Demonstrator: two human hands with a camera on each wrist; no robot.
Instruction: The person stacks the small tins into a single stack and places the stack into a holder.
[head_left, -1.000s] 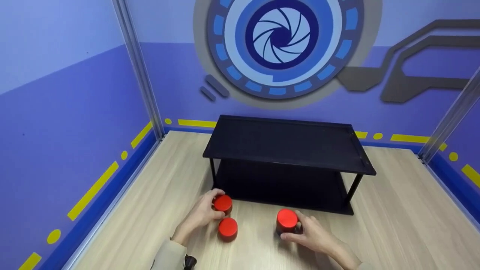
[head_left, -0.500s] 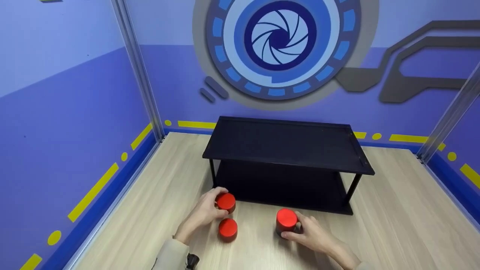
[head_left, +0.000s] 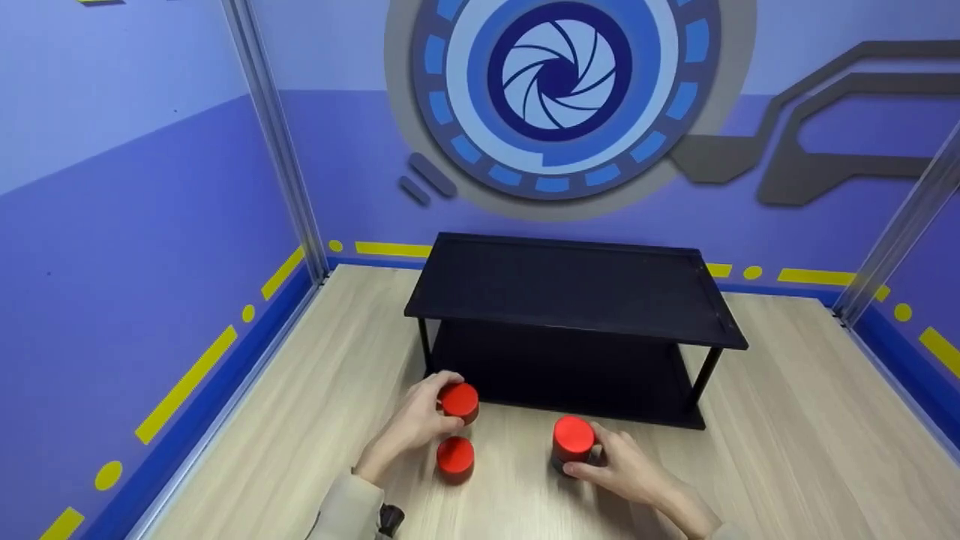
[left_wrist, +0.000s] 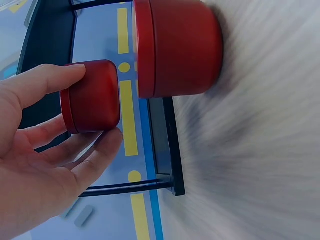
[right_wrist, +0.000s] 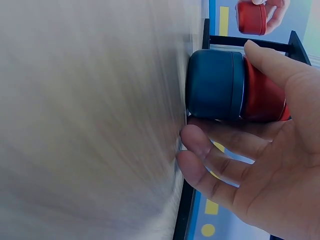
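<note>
My left hand pinches a red round tin between thumb and fingertips. In the left wrist view this held tin is raised off the table. A second red tin stands on the table just nearer to me. To the right, my right hand grips a stack of two tins, thumb on one side and fingers on the other. Its upper tin is red. Below it, a dark blue tin rests on the table, mostly hidden from above.
Behind the tins stands a black two-tier rack, its lower shelf close beyond both hands. The wooden table runs back to printed blue walls with metal corner posts.
My left hand has carried its red tin a little to the right and away from me. The right hand and its stack have stayed almost still.
</note>
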